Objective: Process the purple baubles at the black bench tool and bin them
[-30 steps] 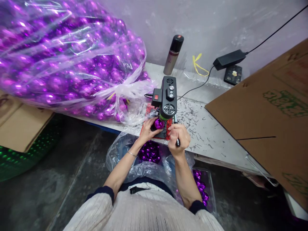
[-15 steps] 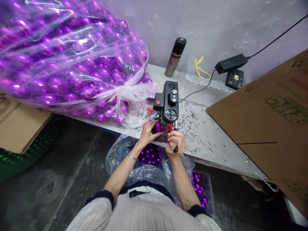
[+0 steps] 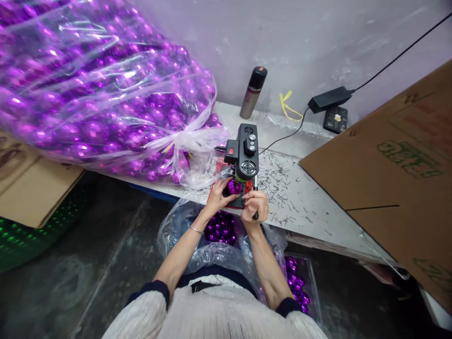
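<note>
Thumb and fingers of my left hand [image 3: 218, 197] close around a shiny purple ball ornament [image 3: 234, 187], under the head of a small black bench machine [image 3: 248, 153]. This machine has a red switch and round vents on top. My right hand [image 3: 254, 207] is wrapped round the black lever handle [image 3: 255, 215] at the machine's right side. Red pieces and a dark base lie beneath the ball. Below my hands, a clear plastic bag [image 3: 197, 254] opens around many purple balls [image 3: 221, 228].
A huge clear bag of purple balls [image 3: 106, 94] fills the left. Behind the machine stand a spray can [image 3: 253, 92] and a power adapter [image 3: 329, 99]. Small dark bits [image 3: 282, 188] litter the tabletop. A cardboard box [image 3: 388, 174] blocks the right; a clear tub of balls [image 3: 297, 285] sits below.
The view has shifted slightly. Both hands keep their places, the left at the ball and the right on the lever, with little visible movement.
</note>
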`<control>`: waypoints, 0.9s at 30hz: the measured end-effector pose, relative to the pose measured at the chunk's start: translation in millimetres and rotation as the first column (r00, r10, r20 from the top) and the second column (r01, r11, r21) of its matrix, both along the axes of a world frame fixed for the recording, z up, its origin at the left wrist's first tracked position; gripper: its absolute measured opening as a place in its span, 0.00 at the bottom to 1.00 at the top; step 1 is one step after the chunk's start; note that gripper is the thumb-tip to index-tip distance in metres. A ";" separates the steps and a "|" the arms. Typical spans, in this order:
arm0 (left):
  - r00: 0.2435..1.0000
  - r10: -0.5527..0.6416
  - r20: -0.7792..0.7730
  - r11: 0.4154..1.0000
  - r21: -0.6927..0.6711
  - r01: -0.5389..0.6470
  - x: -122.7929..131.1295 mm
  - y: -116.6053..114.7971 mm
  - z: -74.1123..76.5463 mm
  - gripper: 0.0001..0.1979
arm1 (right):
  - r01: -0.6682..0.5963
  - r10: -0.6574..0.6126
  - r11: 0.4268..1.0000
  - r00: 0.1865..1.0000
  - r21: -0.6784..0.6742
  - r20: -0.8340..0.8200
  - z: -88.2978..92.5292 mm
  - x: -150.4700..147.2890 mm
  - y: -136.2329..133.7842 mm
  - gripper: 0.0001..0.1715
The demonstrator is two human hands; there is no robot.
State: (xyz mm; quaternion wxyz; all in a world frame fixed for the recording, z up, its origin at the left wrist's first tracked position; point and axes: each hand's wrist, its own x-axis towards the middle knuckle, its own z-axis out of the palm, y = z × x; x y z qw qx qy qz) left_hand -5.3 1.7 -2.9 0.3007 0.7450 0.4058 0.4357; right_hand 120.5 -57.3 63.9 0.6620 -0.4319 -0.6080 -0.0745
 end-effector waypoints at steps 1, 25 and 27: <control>1.000 -0.001 -0.003 1.000 -0.003 0.001 0.0 0.7 -0.2 0.33 | 0.001 -0.001 1.000 1.000 -0.002 -0.005 -0.3 -0.4 0.4 0.16; 0.970 -0.108 -0.220 0.992 0.041 0.120 -37.9 -60.2 0.1 0.57 | -0.048 0.054 0.988 0.998 -0.146 0.039 64.9 4.1 -6.2 0.18; 0.962 -0.079 -0.263 0.994 0.046 0.095 -47.7 -55.5 2.8 0.61 | -0.043 0.048 0.992 0.998 -0.117 0.044 55.0 3.8 -6.1 0.18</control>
